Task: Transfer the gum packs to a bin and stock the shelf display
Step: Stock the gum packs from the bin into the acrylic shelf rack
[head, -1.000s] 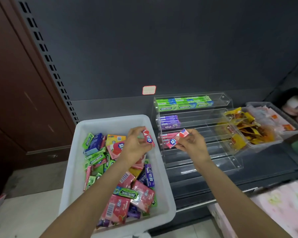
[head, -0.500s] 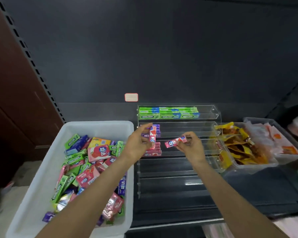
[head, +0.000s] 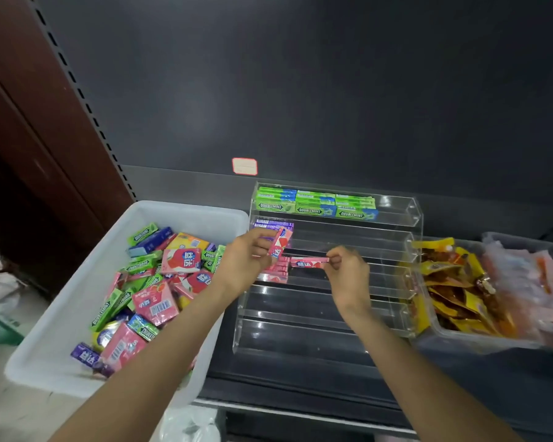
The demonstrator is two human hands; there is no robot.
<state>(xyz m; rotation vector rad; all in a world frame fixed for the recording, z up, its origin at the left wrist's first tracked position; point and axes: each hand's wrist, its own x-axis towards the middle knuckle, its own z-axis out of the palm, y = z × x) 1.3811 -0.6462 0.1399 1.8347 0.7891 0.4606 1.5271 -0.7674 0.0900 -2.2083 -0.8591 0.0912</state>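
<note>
pink gum going onto the third tier

the right hand (head: 348, 275) is pinching one end of a slim pink gum pack (head: 308, 262), holding it flat over the third tier of the clear acrylic display (head: 396, 218), just beside a small stack of pink packs (head: 276, 272) already lying at that tier's left end. the left hand (head: 248, 261) is gripping another pink pack (head: 280, 245), tilted upright, in front of the second tier, where purple packs (head: 273, 223) are sitting at the left. the top tier is carrying green and blue packs (head: 313, 205) reading "doublemint". the lower tiers are showing only bare acrylic. left of the display, a white bin (head: 77, 301) is holding a loose heap of gum: green "doublemint" sticks, pink boxes with chinese lettering and a barcode, purple and blue packs. to the right, a clear tub (head: 454, 341) is holding yellow snack packets (head: 441, 282). a small red-edged label (head: 244, 166), unreadable, is sticking to the dark back panel.
</note>
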